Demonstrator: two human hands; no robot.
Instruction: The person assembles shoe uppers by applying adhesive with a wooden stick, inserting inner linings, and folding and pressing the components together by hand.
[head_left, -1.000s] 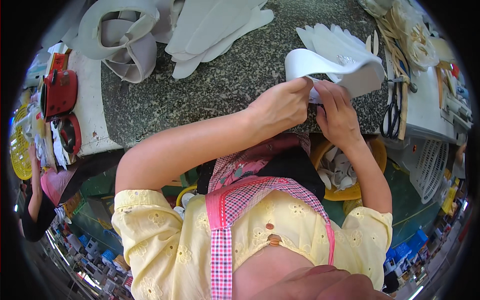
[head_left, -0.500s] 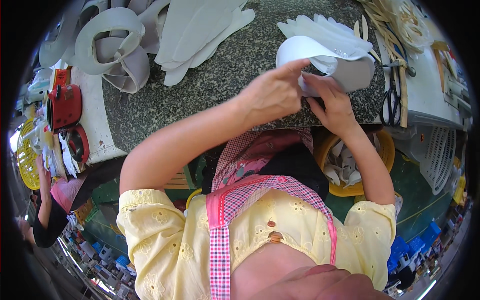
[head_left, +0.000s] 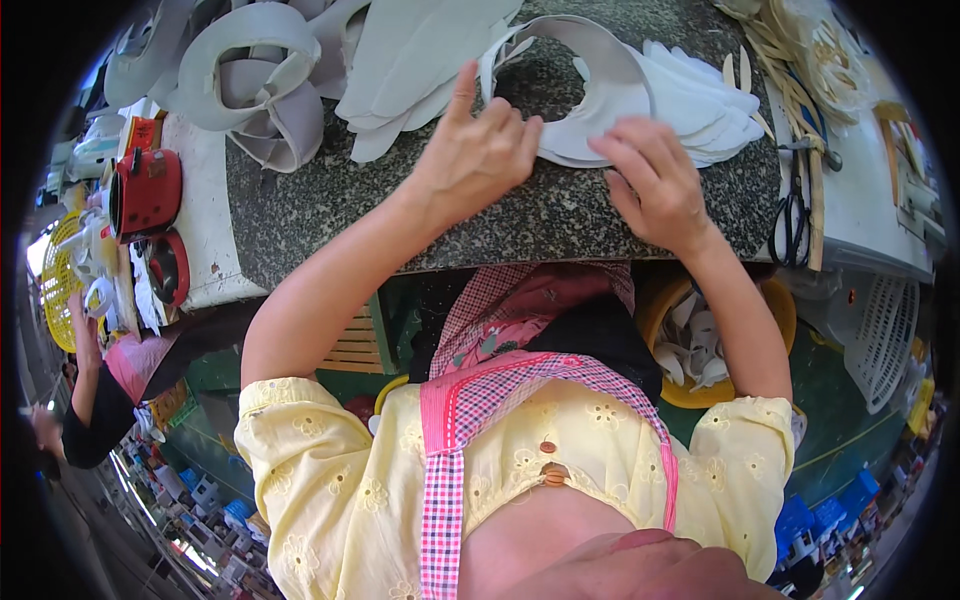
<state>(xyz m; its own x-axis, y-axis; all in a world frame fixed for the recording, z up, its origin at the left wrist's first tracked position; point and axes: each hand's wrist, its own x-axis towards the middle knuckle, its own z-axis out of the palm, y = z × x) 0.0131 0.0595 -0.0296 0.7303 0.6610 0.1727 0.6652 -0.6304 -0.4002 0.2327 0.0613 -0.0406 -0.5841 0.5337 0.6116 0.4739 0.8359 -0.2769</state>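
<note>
Scissors (head_left: pixel 790 238) beside slab (head_left: pixel 370 215) | white stack (head_left: pixel 705 108) meets ring (head_left: pixel 618 92) | left hand (head_left: pixel 472 150) half-curled, hold unclear | right hand (head_left: pixel 655 182) loosely parted, empty

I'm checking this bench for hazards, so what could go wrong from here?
The curved white piece overlaps the fanned white pieces in view; shifting it might disturb them. The right hand, blurred beside its lower edge, could knock it. The black scissors lie near the white table's front edge; a bump might send them off.

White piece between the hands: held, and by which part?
Cannot be told: right hand, blurred, is by the lower edge of the white piece; left hand by its left end.
</note>
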